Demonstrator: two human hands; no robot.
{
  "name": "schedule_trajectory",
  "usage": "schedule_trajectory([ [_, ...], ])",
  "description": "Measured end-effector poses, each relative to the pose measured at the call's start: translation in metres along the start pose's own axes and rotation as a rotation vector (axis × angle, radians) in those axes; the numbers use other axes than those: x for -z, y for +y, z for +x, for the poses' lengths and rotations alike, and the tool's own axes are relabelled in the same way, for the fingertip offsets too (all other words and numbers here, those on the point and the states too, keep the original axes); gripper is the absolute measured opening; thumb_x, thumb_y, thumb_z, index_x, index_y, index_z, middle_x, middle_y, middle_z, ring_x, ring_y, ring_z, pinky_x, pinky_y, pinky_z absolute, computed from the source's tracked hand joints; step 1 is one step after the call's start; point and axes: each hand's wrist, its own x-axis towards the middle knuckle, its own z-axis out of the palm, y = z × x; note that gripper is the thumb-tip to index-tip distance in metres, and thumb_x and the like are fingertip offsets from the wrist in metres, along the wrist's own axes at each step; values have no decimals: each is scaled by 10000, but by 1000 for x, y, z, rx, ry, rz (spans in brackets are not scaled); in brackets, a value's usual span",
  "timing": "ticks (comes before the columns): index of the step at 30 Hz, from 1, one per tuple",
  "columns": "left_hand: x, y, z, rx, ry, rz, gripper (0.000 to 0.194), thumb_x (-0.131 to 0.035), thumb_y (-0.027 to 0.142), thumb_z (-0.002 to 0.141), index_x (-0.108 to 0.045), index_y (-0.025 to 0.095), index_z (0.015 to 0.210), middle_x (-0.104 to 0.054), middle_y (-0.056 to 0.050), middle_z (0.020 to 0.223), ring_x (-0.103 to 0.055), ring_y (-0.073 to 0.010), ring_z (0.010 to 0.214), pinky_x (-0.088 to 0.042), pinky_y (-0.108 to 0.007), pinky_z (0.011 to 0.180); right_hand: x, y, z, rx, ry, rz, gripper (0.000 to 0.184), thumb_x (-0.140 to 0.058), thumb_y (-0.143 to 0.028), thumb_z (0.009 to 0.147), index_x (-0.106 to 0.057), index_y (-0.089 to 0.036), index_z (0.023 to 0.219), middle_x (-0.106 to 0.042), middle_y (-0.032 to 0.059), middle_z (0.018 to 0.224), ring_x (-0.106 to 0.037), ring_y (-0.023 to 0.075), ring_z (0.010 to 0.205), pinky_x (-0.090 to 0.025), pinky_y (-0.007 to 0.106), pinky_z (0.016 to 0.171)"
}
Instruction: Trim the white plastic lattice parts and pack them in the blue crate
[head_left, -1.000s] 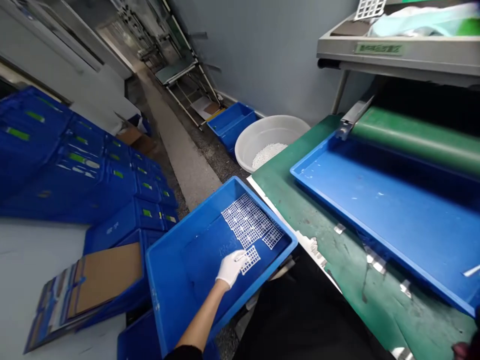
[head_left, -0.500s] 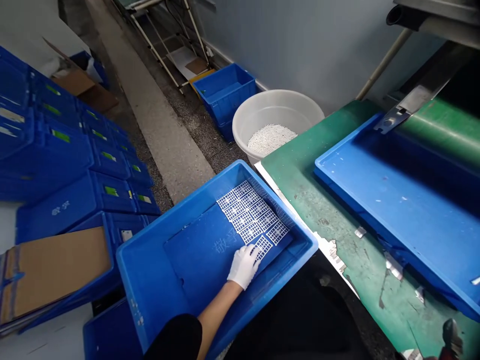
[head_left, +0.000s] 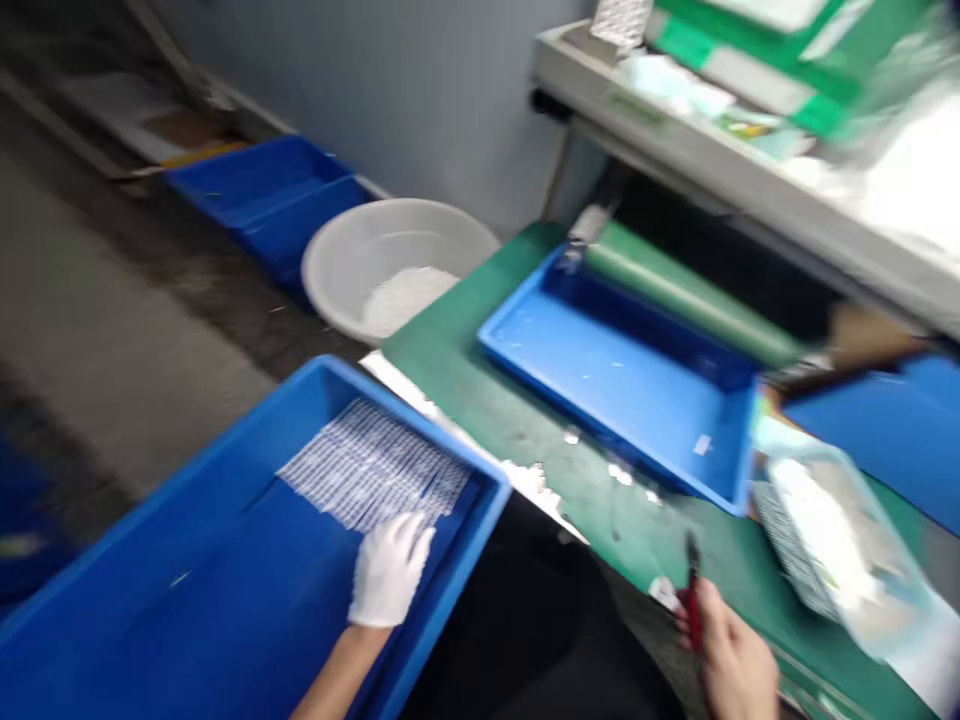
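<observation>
My left hand [head_left: 390, 572], in a white glove, lies inside a big blue bin [head_left: 225, 600] with its fingers resting on the near edge of the white lattice grids [head_left: 375, 465] laid flat on the bin's floor. The fingers look loosely spread, though the frame is smeared by motion. My bare right hand [head_left: 731, 660] is at the front of the green table [head_left: 487, 390], closed around a small red-handled tool [head_left: 691, 590] whose dark tip points away from me.
A shallow blue tray [head_left: 622, 375] sits on the green table below a green roller [head_left: 682, 290]. A white basin [head_left: 397, 265] with white bits stands on the floor beside blue crates [head_left: 262, 195]. A clear container [head_left: 832, 540] lies at right, a grey shelf [head_left: 720, 150] above.
The view has swung to the right and blurred. My left hand has left the last grid lying with the others. My right hand with the red tool has come into view.
</observation>
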Motion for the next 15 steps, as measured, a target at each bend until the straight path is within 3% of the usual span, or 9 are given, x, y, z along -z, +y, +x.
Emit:
schedule_trajectory([
  [2,4,54,43,-178,163,-215,229,-616,322,886,-728,261,1076,-729,-98,1019,-653,-295,959,-452,-419,952,8,5,12,9,11,-55,701,-364,-791,855,-722,-190,898,-721,73,798,-665,258,719,-531,350,676],
  [3,4,94,67,-294,162,-321,250,-622,310,886,-722,272,1112,-731,-88,1019,-655,-283,959,-454,-408,962,11,11,20,27,42,-100,692,-344,-782,871,-718,-204,928,-723,66,824,-664,257,742,-522,344,682],
  [4,1,141,92,-422,88,-403,267,-607,304,900,-713,283,1144,-731,-79,1026,-656,-270,971,-456,-395,968,13,19,29,38,89,-148,679,-342,-780,875,-715,-216,945,-721,68,850,-662,264,772,-515,349,695],
  [6,-13,248,137,-623,-185,-426,264,-538,322,946,-722,266,1126,-726,-86,1063,-651,-253,1026,-449,-384,1005,13,39,48,47,204,-206,705,-374,-810,840,-707,-204,978,-708,113,915,-648,313,866,-505,398,762],
  [7,-25,301,156,-632,-355,-323,266,-511,330,961,-736,240,1071,-723,-101,1064,-645,-259,1057,-440,-395,1021,12,50,58,55,262,-217,760,-383,-838,810,-702,-175,1000,-692,155,953,-630,348,922,-494,438,809],
  [8,-41,350,173,-557,-543,-150,266,-509,330,966,-734,214,1047,-713,-117,1088,-635,-264,1094,-441,-403,1025,10,60,68,70,321,-233,835,-367,-866,787,-694,-135,1025,-669,200,987,-606,384,967,-477,479,849],
  [10,-74,429,199,-496,-650,-13,244,-610,330,919,-727,129,991,-706,-163,1036,-659,-282,1035,-500,-411,940,6,77,89,100,433,-259,961,-302,-888,777,-664,-56,1091,-620,273,1028,-562,439,1017,-445,552,886],
  [12,-105,477,214,-442,-679,74,284,-646,344,908,-686,99,1045,-687,-144,1052,-665,-249,993,-536,-405,882,7,90,110,118,518,-264,983,-262,-852,815,-619,-6,1167,-582,310,1068,-535,470,1049,-431,595,888],
  [15,-132,507,219,-412,-687,170,340,-612,374,938,-615,130,1174,-642,-98,1153,-644,-200,999,-553,-402,870,17,112,132,151,577,-229,912,-286,-774,871,-569,12,1239,-530,330,1180,-487,490,1136,-413,625,928],
])
